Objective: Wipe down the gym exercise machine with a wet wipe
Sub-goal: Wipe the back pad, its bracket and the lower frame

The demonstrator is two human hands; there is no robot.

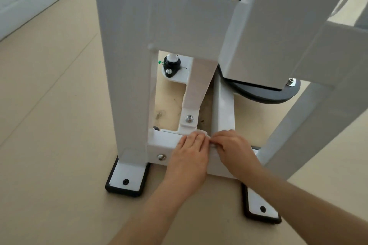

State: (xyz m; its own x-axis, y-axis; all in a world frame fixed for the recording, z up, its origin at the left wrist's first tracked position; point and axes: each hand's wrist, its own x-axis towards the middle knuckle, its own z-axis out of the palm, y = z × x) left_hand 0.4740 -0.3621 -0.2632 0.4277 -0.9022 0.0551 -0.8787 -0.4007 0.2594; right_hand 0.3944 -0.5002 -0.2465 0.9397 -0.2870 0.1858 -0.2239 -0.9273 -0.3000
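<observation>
The white exercise machine [129, 65] stands on a beige floor, its uprights joined low down by a white cross bar [161, 142]. Both my hands rest on top of that bar, side by side. My left hand [189, 151] lies over the bar with its fingers bent down onto a white wet wipe [202, 131]. Only a small bunched edge of the wipe shows past the fingertips. My right hand [233, 149] pinches the wipe from the right, fingers curled.
Two black-rimmed foot plates [127, 182] [260, 209] sit on the floor on either side of my arms. A dark curved plate [264, 93] lies behind the bar. Dirt marks show on the floor [165, 109] inside the frame. A pale wall skirting [29, 4] runs at far left.
</observation>
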